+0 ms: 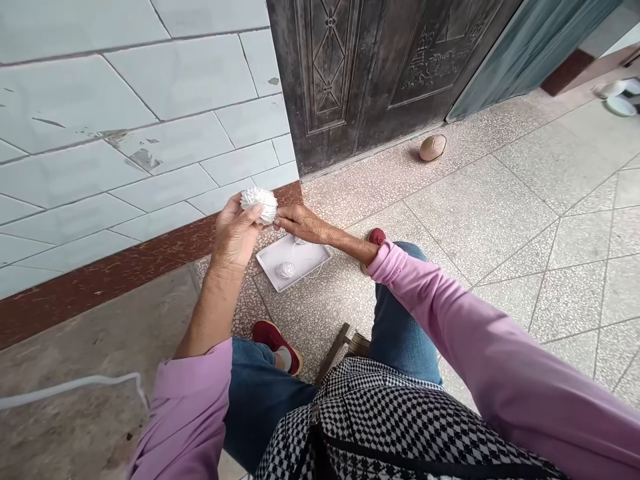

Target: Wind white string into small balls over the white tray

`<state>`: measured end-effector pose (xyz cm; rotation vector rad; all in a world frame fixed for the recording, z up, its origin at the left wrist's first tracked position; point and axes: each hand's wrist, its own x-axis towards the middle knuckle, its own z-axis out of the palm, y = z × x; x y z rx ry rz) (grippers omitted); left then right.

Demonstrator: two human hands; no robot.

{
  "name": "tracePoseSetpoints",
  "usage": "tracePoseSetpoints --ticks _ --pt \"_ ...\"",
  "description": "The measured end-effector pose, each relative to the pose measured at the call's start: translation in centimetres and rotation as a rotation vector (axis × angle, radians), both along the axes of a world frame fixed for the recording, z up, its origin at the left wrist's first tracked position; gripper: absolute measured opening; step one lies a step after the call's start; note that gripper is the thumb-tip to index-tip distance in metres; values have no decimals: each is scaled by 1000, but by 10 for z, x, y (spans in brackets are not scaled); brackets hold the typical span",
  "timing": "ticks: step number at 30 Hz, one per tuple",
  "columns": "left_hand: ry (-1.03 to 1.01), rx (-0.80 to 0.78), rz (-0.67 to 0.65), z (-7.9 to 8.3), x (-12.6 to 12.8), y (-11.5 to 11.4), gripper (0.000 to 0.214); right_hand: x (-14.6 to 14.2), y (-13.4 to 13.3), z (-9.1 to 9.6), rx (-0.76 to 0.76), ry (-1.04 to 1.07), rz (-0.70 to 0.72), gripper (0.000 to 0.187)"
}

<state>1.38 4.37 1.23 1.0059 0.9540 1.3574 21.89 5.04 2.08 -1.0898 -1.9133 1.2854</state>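
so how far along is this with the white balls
A small white ball lying in the white tray looks finished, as far as I can judge. In hand is a larger frilly white ball, held by the left hand, with the right hand touching it. Left: white thread lies loose in the tray; how much else remains, I cannot tell.

Held item: white ball (259, 203), near side hidden by the left hand (234, 233).
Tray item: small white object (299, 241), beneath the right hand (303, 223), too small to tell.
Floor item: round tan object (433, 147), far, kind unclear.
Far right: white items (617, 97), cut off by edge.
Near left: white cord (70, 388), cut off by edge.
Lap: checkered cloth (380, 427), cut off by near edge.
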Motion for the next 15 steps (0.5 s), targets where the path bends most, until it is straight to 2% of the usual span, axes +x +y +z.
tracePoseSetpoints --ticks 3,7,9,11,15 --pt "19 4 95 -7 -4 4 80 -2 -9 3 17 -19 36 45" --pt "148 67 206 -15 -8 10 84 -3 -18 7 29 -4 126 48" --pt "227 99 222 -16 -9 11 83 0 -18 11 37 25 142 45" --pt "292 105 177 -14 -7 9 81 5 -15 15 56 49 102 39" --pt "299 31 -16 -3 -1 -2 76 23 1 18 104 100 -52 37"
